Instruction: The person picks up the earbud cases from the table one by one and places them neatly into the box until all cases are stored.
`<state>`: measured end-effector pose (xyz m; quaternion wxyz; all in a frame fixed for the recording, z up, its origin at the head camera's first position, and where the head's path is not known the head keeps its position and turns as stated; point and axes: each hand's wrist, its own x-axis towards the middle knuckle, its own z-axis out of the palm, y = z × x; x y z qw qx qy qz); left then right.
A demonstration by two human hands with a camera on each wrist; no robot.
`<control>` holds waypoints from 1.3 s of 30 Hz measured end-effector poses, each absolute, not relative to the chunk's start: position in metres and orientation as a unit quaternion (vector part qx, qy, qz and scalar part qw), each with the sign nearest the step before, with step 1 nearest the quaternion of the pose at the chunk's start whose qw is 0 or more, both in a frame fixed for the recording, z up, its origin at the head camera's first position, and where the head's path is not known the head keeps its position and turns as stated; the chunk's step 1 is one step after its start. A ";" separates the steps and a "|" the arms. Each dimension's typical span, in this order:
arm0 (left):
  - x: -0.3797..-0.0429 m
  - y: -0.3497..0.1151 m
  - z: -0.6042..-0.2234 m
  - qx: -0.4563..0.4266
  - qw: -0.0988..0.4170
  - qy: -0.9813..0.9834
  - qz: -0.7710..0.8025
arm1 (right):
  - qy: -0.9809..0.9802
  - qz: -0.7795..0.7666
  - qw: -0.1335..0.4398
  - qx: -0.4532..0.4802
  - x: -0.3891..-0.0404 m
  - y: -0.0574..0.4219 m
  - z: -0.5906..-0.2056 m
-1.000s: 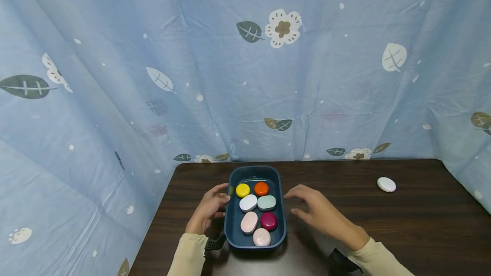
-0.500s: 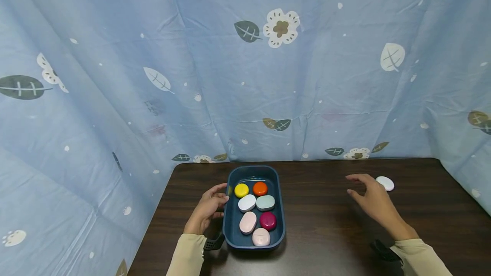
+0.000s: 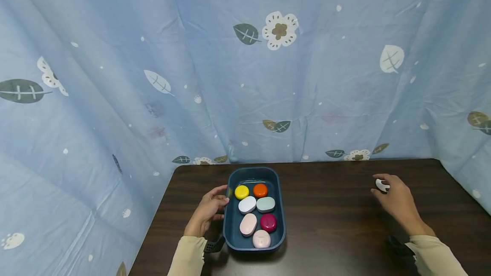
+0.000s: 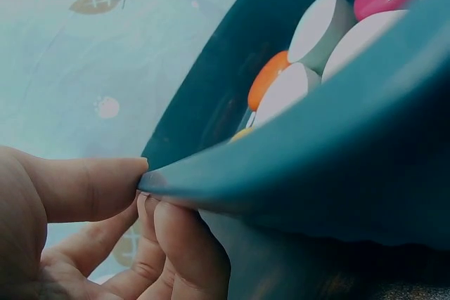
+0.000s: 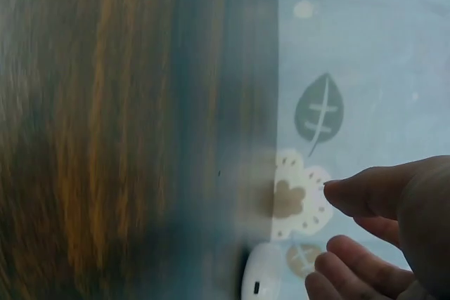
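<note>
My left hand (image 3: 205, 213) pinches the left rim of a dark blue oblong tray (image 3: 235, 242), thumb above and fingers below in the left wrist view. Inside the tray lie several smooth rounded cases: yellow (image 3: 241, 192), orange (image 3: 260, 190), white (image 3: 247, 205), pale green (image 3: 266, 204), pale pink (image 3: 248, 224), crimson (image 3: 268, 222) and a round pink one (image 3: 261, 239). Far right, my right hand (image 3: 400, 203) reaches over a white earbud case (image 3: 380, 185), partly hidden by it. In the right wrist view, thumb and fingers stand apart, not closed on this case (image 5: 260, 272), whose small dark slot shows.
A dark wood-grain table (image 3: 326, 225) carries everything. Its back edge meets a blue patterned curtain (image 3: 215, 76), which also hangs along the left and right sides. Bare tabletop lies between the tray and my right hand.
My right hand has moved from beside the tray far to the right, to the white earbud case. The left hand and the tray have stayed in place.
</note>
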<state>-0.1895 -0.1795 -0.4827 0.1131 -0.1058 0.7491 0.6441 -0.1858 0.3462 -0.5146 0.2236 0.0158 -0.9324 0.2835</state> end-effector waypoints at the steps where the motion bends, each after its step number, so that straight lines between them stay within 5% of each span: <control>1: -0.189 -0.180 -0.483 -0.106 0.112 0.749 0.645 | -0.933 0.283 0.222 0.011 -0.187 0.348 -0.516; 39: -0.189 -0.181 -0.481 -0.107 0.118 0.740 0.653 | -0.964 0.243 0.107 -0.031 -0.215 0.384 -0.522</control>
